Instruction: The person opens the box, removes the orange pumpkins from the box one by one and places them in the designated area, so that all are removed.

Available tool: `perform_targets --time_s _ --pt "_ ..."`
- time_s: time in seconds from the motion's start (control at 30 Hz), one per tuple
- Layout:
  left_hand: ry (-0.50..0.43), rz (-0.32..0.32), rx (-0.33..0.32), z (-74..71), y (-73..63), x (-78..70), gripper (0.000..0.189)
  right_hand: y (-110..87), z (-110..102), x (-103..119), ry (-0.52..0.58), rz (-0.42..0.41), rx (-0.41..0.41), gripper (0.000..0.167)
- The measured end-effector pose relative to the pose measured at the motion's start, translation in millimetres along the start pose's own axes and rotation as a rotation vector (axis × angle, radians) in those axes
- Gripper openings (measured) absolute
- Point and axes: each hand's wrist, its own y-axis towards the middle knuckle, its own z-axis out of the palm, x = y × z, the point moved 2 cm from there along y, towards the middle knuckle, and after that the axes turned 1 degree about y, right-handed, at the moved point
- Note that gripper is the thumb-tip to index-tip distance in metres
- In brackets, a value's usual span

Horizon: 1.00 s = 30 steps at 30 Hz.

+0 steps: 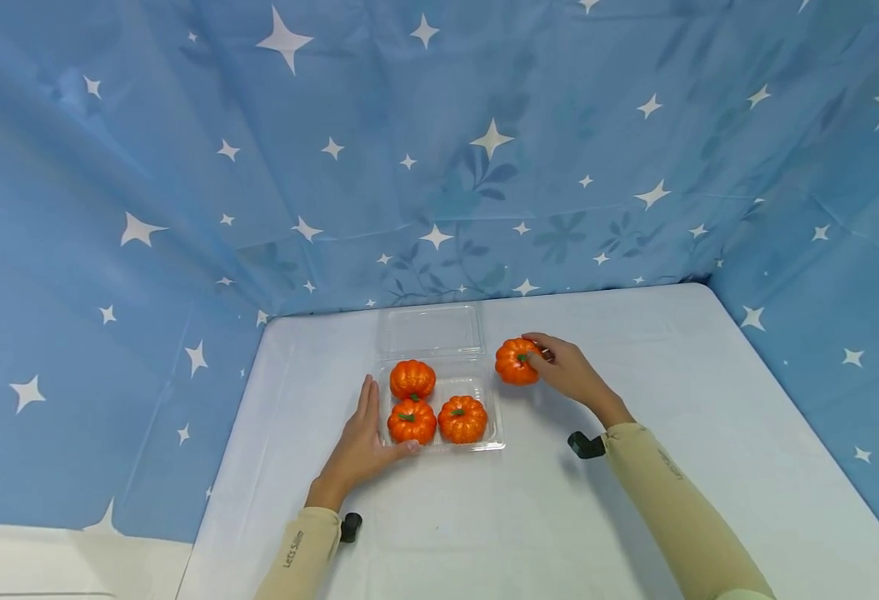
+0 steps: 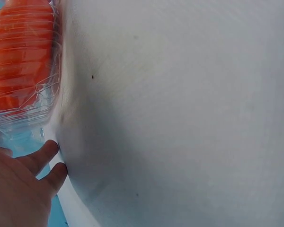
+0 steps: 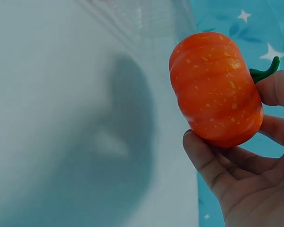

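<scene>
A small orange pumpkin (image 3: pixel 213 90) with a green stem is gripped between thumb and fingers of my right hand (image 1: pixel 562 367), raised over the table just right of a clear plastic clamshell box (image 1: pixel 493 433). Inside the box sit three more pumpkins: one at the back left (image 1: pixel 412 379), one at the front left (image 1: pixel 402 429), one at the front right (image 1: pixel 463 421). My left hand (image 1: pixel 364 446) lies along the box's left side, fingers straight and thumb reaching across its front edge. The left wrist view shows pumpkin orange through the ridged box wall (image 2: pixel 46 90).
The box's clear lid (image 1: pixel 432 329) lies folded back toward the far edge of the white table (image 1: pixel 671 358). A blue curtain (image 1: pixel 439 167) with white stars hangs behind and at both sides.
</scene>
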Motion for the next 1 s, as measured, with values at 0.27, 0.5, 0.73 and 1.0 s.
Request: perform_targets --time_s 0.27,0.5,0.73,1.0 --pt "-0.010 0.001 0.000 0.6 -0.1 0.7 0.136 -3.0 3.8 -23.9 -0.023 0.068 0.007 0.047" --pt "-0.013 -0.003 -0.003 0.7 -0.5 1.5 0.136 -3.6 10.0 -31.6 -0.034 0.055 0.010 0.046" --pt "-0.011 -0.007 -0.004 1.7 0.1 1.3 0.136 -2.9 11.7 -34.7 -0.039 0.074 0.008 0.047" --pt "-0.014 -0.020 0.007 0.8 -0.2 0.6 0.136 -2.2 11.5 -35.2 -0.066 0.087 0.029 0.048"
